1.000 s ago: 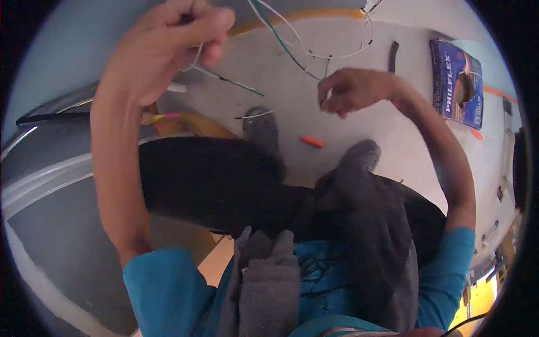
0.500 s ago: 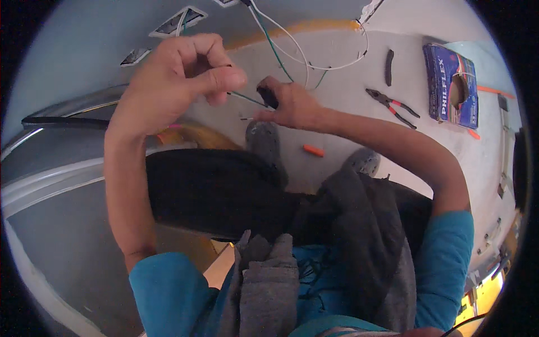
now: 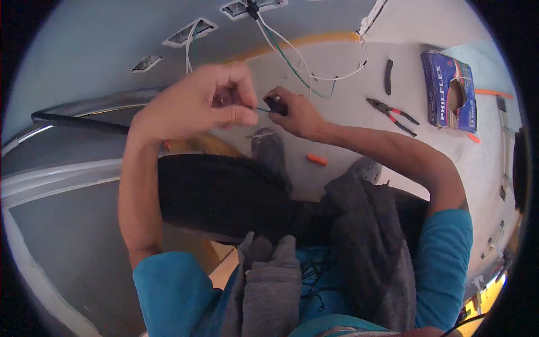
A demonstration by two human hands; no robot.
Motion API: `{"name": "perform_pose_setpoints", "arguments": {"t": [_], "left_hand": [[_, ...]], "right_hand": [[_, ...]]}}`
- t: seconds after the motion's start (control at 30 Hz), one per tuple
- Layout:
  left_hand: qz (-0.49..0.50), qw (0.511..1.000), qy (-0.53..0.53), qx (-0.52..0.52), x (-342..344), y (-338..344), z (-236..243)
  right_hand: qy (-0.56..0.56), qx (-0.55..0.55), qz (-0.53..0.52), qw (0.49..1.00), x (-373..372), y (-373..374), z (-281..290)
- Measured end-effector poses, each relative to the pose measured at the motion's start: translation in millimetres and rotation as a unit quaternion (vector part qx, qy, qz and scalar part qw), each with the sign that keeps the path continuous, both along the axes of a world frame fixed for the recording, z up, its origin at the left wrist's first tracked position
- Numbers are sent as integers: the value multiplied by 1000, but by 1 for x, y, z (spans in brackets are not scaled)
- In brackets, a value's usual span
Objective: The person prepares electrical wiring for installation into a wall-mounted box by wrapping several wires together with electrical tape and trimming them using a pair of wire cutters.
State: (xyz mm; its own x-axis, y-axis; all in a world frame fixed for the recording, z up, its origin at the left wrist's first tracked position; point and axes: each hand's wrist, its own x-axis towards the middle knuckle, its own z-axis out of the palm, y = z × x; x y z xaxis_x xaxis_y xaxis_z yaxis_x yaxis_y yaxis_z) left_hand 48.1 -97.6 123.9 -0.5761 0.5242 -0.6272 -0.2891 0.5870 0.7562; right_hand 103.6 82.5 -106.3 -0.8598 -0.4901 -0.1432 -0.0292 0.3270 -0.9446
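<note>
My left hand (image 3: 222, 101) is closed, thumb and fingers pinched on a thin green wire (image 3: 262, 109). A short length of it spans the small gap to my right hand (image 3: 300, 115). My right hand is wrapped round a small black object (image 3: 276, 105) that meets the wire; fingers cover most of it, and its kind cannot be made out. Both hands hang above the floor, in front of my shoe (image 3: 268, 150). Behind them, white wires (image 3: 303, 59) and another green wire (image 3: 289, 62) trail from a wall opening (image 3: 233, 10).
Pliers with red and black handles (image 3: 393, 115) lie on the floor at right, near a black curved handle (image 3: 388, 77) and a blue wire box (image 3: 449, 90). An orange piece (image 3: 316, 160) lies between my shoes. More wires leave a second wall opening (image 3: 191, 33).
My left hand has moved right and nearer to me, closing the gap to my right hand. Less of the green wire shows between them. The whole view has shifted slightly.
</note>
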Motion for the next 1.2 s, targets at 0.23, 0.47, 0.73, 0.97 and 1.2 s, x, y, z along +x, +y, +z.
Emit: {"name": "perform_pose_setpoints", "arguments": {"t": [0.23,0.47,0.73,0.97,1.2], "left_hand": [[-175,980,72,-56,2,4,-21],[-78,934,331,-112,13,40,-51],[-17,896,442,-31,-3,56,-59],[109,943,313,27,-14,67,-66],[157,948,269,62,-17,78,-70]], "right_hand": [[33,-56,-31,997,-10,31,64],[-125,-165,-83,975,-45,66,95],[-143,-212,-86,963,-61,85,129],[-67,-172,-80,979,-61,110,128],[-59,-191,-33,979,-54,124,115]]}}
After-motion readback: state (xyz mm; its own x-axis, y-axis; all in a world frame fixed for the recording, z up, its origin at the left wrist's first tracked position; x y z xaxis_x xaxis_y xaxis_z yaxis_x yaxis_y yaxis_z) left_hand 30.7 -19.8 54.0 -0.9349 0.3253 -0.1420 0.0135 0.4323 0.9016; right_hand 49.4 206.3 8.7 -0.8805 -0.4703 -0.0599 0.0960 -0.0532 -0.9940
